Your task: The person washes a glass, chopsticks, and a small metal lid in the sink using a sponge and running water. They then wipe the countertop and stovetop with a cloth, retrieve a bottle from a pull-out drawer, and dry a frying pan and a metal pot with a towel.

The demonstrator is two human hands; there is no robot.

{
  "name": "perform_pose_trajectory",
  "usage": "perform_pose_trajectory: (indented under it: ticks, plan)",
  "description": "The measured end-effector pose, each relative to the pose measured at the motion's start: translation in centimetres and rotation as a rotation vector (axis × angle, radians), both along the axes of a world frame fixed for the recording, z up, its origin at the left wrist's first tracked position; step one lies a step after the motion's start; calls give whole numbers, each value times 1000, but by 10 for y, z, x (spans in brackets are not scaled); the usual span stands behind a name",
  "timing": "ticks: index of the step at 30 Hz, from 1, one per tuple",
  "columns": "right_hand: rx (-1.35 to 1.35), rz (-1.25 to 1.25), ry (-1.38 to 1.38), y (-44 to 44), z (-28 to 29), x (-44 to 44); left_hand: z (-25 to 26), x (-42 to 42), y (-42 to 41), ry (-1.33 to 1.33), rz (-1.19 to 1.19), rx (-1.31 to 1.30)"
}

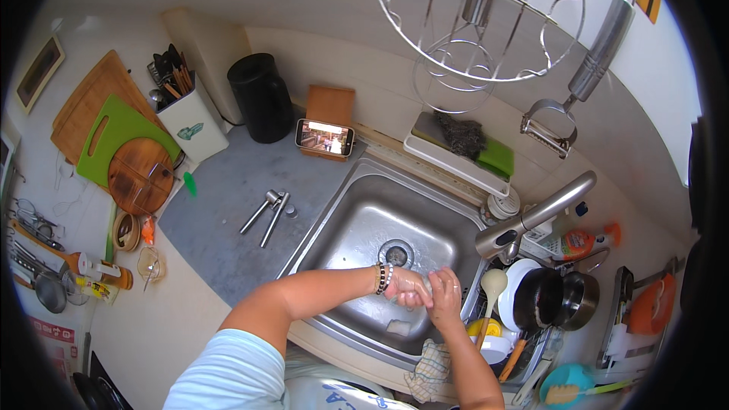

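Over the stainless steel sink (364, 228), my two hands meet. My left hand (407, 288), with beaded bracelets at its wrist, is curled into a fist. My right hand (446, 299), wearing a ring, presses against it with bent fingers. A small pale, wet-looking item (426, 283) shows between them, gripped from both sides; the fingers hide most of it, so its kind is unclear. Below them, a whitish piece (398, 327) lies on the basin floor. The drain strainer (396, 253) sits just beyond my left hand. The faucet (535, 216) rises at the right.
A garlic press (267, 213) lies on the grey counter, left of the sink. Behind it stand a phone (324, 138) on a wooden stand and a black kettle (260, 97). Right of the sink, a dish rack holds pans (538, 299). A metal wire rack (472, 68) hangs overhead.
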State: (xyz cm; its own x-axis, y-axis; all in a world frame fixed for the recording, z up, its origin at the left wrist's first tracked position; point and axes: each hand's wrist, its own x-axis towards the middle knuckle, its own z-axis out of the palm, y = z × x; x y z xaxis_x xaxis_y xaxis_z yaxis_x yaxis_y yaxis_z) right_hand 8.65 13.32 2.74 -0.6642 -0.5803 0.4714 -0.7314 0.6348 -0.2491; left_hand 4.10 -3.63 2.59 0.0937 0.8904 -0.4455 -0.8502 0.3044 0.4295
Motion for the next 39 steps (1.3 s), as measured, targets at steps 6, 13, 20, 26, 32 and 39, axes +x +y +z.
perform_pose_trajectory:
  ticks: [6,13,20,26,32,39]
  plan:
    - [68,168,-94,-22,17,-17,-38,7,-1,796,10,-221]
    - [190,-142,-285,-45,-31,-19,-21,10,-13,1929,46,-497]
    - [188,-421,-896,-59,-59,-1,-44,22,-8,1754,-443,-860]
    - [105,-430,-1101,-62,-86,30,-85,48,-11,1797,-514,-787]
    - [76,-100,-1185,-31,-97,-2,-66,45,-3,1947,-241,-781]
    - [-1261,-55,-1514,7,-4,-10,-6,36,-20,1004,695,-470]
